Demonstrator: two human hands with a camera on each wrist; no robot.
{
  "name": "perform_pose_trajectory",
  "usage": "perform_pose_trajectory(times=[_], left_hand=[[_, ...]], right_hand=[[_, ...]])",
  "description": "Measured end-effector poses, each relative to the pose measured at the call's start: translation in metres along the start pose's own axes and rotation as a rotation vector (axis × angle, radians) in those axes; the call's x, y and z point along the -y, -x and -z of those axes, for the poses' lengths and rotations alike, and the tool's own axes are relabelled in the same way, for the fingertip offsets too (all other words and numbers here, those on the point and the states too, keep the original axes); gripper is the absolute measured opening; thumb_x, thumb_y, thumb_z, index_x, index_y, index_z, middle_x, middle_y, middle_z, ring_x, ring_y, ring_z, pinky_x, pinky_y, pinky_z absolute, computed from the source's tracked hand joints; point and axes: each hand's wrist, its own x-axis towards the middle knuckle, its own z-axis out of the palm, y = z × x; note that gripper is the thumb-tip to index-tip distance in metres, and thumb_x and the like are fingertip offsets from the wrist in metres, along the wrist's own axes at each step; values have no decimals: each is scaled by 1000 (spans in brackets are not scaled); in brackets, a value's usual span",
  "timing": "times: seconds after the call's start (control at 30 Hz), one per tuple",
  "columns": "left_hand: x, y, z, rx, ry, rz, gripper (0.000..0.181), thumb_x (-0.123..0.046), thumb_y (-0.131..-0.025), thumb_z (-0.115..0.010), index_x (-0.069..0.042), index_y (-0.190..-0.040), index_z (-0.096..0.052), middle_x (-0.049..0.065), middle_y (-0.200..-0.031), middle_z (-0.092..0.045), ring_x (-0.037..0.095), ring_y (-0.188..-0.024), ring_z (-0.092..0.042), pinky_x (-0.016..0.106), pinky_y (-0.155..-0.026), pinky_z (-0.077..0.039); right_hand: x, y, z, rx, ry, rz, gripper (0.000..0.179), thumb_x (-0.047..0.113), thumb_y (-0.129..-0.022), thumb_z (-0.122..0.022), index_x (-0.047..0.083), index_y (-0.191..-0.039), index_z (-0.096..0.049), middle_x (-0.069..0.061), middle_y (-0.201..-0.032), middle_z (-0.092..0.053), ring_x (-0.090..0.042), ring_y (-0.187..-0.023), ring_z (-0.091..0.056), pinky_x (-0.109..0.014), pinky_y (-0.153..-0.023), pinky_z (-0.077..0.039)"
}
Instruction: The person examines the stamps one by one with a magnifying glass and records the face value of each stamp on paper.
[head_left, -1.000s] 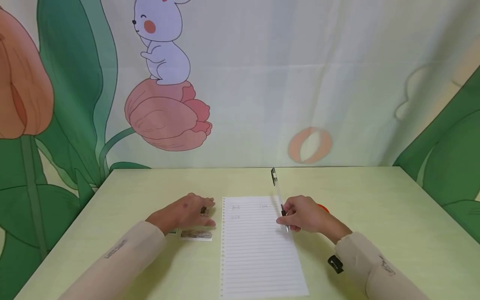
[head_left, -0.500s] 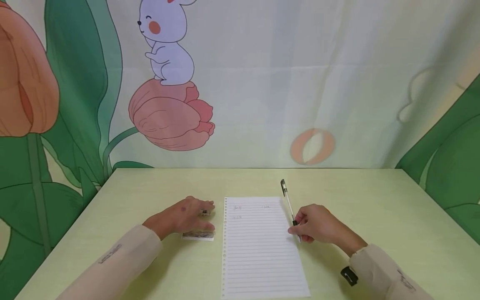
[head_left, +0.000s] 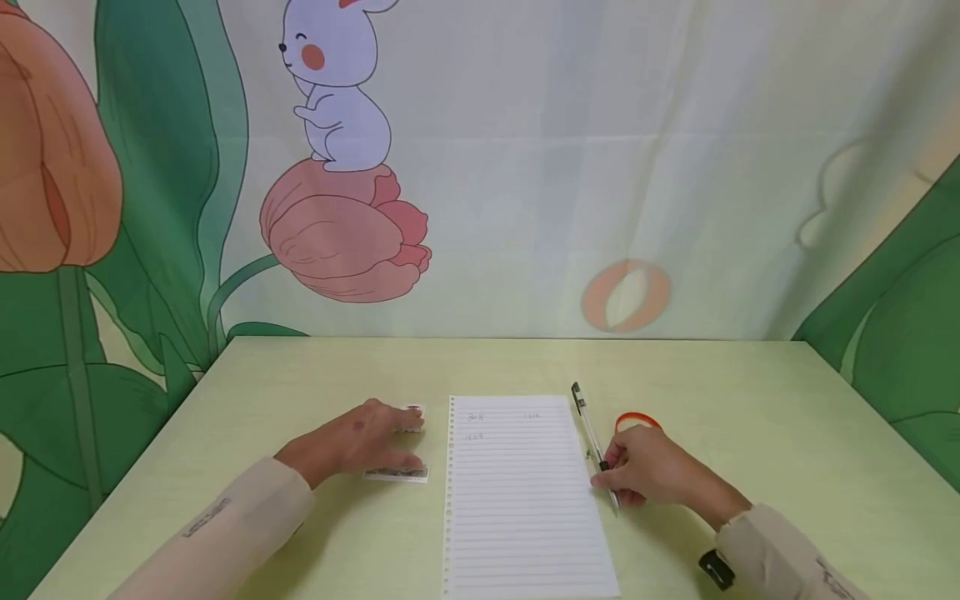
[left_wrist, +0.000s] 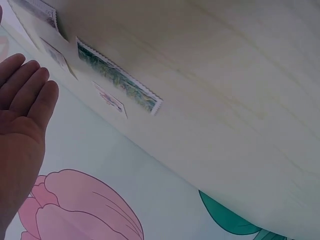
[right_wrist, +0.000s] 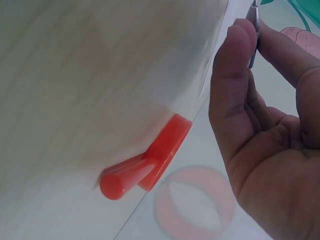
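My right hand (head_left: 651, 465) pinches a clear gel pen (head_left: 586, 417) with a black cap on its upper end, just off the right edge of a lined loose-leaf sheet (head_left: 525, 517). The pen's tip points toward me. Faint handwriting shows near the top of the sheet. To the left, my left hand (head_left: 356, 444) hovers with relaxed fingers above small postage stamps, one of them a wide stamp (head_left: 397, 477) partly under the thumb. The left wrist view shows several stamps, including a long green stamp (left_wrist: 120, 77) lying beyond the fingers.
A red ring-shaped thing with a thick round handle (right_wrist: 157, 157) lies by my right hand, its rim showing behind the knuckles. A black clip-like piece (head_left: 716, 570) is at the right sleeve. A printed curtain (head_left: 510, 208) hangs behind the table's back edge.
My right hand has moved right and toward me, taking the pen off the sheet. The left hand has shifted slightly left, and more of the red rim shows. The head view has shifted a little.
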Motion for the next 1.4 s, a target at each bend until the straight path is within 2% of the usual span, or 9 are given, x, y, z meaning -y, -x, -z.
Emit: perform_pose_trajectory(times=[0.13, 0.37, 0.6, 0.87, 1.1, 1.2, 1.3, 1.4], left_hand=[[2, 2, 0, -1, -6, -21, 61, -36, -82, -83, -3, -131, -66, 10, -140, -58, 28, -132, -52, 43, -107, -42], [4, 9, 0, 5, 4, 19, 65, -40, -82, -82, -7, -135, -64, 8, -139, -60, 26, -128, -55, 42, -104, -45], [11, 18, 1, -18, 16, 2, 62, -36, -83, -82, -3, -132, -65, 9, -132, -64, 28, -121, -58, 44, -101, -46], [13, 23, 1, -6, 19, 2, 62, -33, -83, -83, -1, -132, -64, 11, -136, -62, 34, -130, -51, 49, -107, -40], [15, 27, 1, -10, 21, 5, 61, -32, -82, -83, -1, -131, -64, 12, -135, -62, 33, -127, -54, 44, -99, -47], [14, 29, 1, -8, 28, 20, 61, -31, -82, -84, -1, -131, -65, 11, -133, -63, 27, -115, -59, 38, -91, -48], [14, 30, 2, -4, 35, 34, 60, -31, -81, -84, -1, -130, -66, 8, -127, -67, 21, -99, -55, 33, -80, -45], [15, 32, 3, -6, 45, 26, 57, -30, -81, -85, -1, -128, -67, 7, -122, -69, 19, -95, -54, 32, -78, -44]], right_hand=[[-1, 1, -1, -2, 26, -9, 24, 13, -82, -83, 4, -78, -61, -3, -59, -62, -15, -52, -61, -31, -52, -54], [-3, 5, -2, -2, 61, -5, 25, 14, -81, -83, 5, -76, -61, -3, -57, -62, -16, -51, -62, -31, -52, -54], [-4, 9, -4, 3, 79, -40, 27, 16, -81, -83, 5, -74, -60, -3, -54, -62, -15, -50, -61, -30, -51, -51], [-7, 11, -6, -12, 80, -65, 27, 15, -82, -83, 5, -72, -59, -4, -52, -61, -15, -47, -60, -30, -48, -52], [-8, 12, -7, -27, 105, -110, 27, 16, -82, -83, 5, -72, -59, -5, -54, -61, -15, -48, -60, -30, -49, -53], [-9, 13, -7, -29, 114, -113, 28, 17, -82, -83, 6, -72, -60, -4, -54, -62, -15, -48, -60, -30, -49, -53], [-10, 14, -6, -31, 111, -109, 29, 20, -81, -84, 6, -71, -60, -4, -55, -62, -15, -49, -60, -30, -50, -53], [-12, 16, -3, -31, 113, -87, 30, 23, -82, -83, 6, -71, -61, -3, -56, -62, -15, -50, -60, -30, -51, -52]])
